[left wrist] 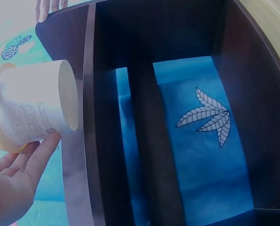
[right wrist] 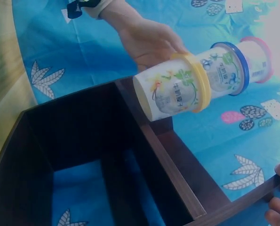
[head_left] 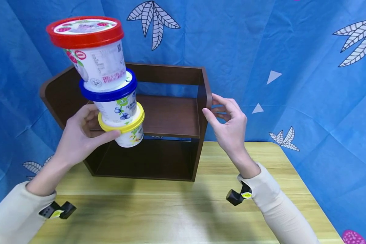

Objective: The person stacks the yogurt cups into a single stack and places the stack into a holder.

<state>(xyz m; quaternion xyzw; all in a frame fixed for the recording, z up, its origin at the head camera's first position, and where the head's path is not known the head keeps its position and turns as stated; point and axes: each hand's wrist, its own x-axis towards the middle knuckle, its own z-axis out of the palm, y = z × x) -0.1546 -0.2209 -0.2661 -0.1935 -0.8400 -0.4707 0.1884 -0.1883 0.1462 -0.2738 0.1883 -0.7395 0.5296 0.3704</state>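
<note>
My left hand [head_left: 79, 135] grips the yellow-lidded tub [head_left: 131, 138] by its side, holding it in the air in front of the shelf's left part. On that tub stands a blue-lidded tub [head_left: 119, 110] with blueberries printed on it. A larger red-lidded tub [head_left: 102, 66] tops the stack, which leans a little. The dark brown two-level shelf [head_left: 170, 113] stands on the table. My right hand [head_left: 230, 125] holds the front edge of its right side panel [head_left: 205, 98], thumb in front and fingers on the outer side. In the left wrist view only the yellow-lidded tub [left wrist: 34, 101] shows clearly.
The light wooden table [head_left: 158, 210] spreads out below the shelf and both arms. Behind it hangs a blue cloth [head_left: 262, 44] with leaf prints, which also runs down the right side. Each wrist carries a small black camera [head_left: 235, 197].
</note>
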